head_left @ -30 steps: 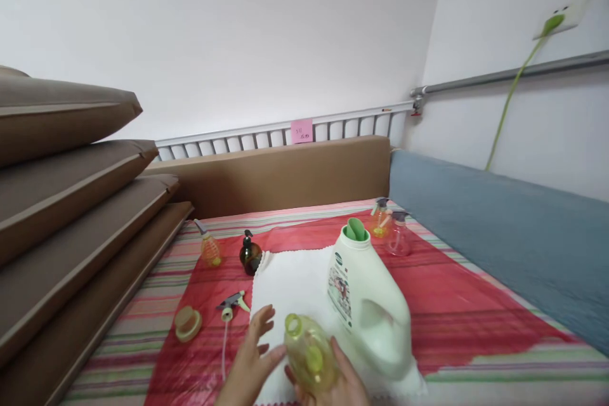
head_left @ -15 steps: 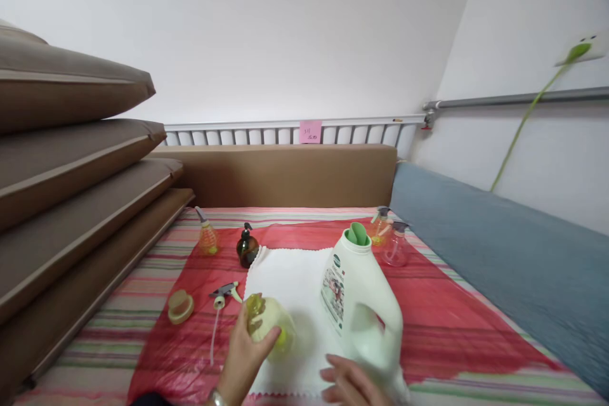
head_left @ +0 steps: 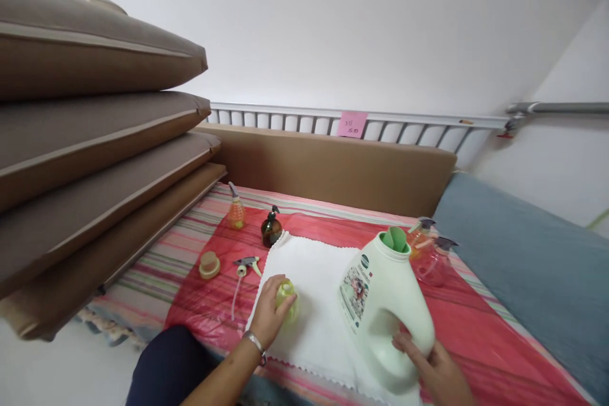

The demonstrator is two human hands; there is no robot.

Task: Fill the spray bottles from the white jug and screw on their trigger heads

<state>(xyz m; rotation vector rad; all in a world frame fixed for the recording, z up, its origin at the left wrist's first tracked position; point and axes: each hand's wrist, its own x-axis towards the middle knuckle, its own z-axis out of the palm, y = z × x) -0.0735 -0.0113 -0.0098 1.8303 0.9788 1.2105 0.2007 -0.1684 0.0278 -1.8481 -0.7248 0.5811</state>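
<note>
My left hand [head_left: 270, 312] is closed round a small yellow-green clear bottle [head_left: 286, 293], which stands uncapped on a white cloth [head_left: 316, 266]. To its right a big pale-green detergent jug [head_left: 387, 288] rests on the cloth, its mouth open with a green spout inside. My right hand [head_left: 440, 373] grips the jug's handle, fingers passing through the opening. Left of the cloth lie a loose trigger spray head [head_left: 246, 264] with its tube and a beige cap [head_left: 209, 264].
Behind the cloth stand a dark brown pump bottle [head_left: 271, 231] and an orange spray bottle [head_left: 236, 212]. A pink spray bottle [head_left: 432, 268] and another spray bottle [head_left: 417, 240] stand behind the jug. Red plastic sheeting [head_left: 476, 330] lies underneath. Stacked brown cushions [head_left: 109, 146] rise at left.
My right hand has moved onto the jug's handle and taken hold. The yellow-green bottle, tilted before, now stands upright in my left hand. The view has turned left and tilted.
</note>
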